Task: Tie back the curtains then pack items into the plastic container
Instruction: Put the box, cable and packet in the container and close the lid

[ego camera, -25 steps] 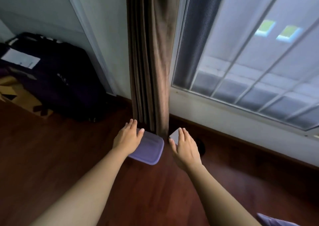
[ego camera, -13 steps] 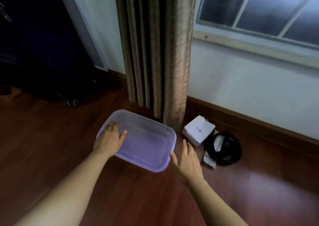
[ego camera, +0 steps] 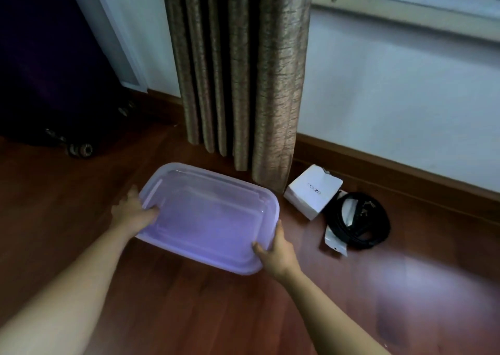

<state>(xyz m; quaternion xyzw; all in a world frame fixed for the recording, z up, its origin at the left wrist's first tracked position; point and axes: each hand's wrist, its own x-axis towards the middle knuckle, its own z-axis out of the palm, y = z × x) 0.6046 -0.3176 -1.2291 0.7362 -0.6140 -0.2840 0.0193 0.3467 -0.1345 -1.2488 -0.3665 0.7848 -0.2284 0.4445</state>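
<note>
**Both hands on the container, by the curtain's foot**

The container [ego camera: 211,216], pale purple with its lid on, sits low over the floor [ego camera: 189,314], just in front of the curtain [ego camera: 240,70]. Whether it rests on the boards or is lifted I cannot tell. The left hand [ego camera: 132,214] grips its left short edge, thumb on the lid and fingers curled past the rim. The right hand [ego camera: 276,251] grips the near right corner, thumb on top, fingers along the side.

The far rim lies close to the curtain's hem, which hangs in folds down to the floor. Just right of the hem a white box [ego camera: 313,190] lies near the container's far right corner, apart from it. A black coil [ego camera: 359,223] touches the box on its right, and a white packet [ego camera: 335,242] lies partly under the coil's near edge. The baseboard [ego camera: 405,170] runs behind them.

To the left a dark suitcase [ego camera: 40,70] stands on wheels, well apart from the container. Bare floor spreads out in front of it and to the near right.
</note>
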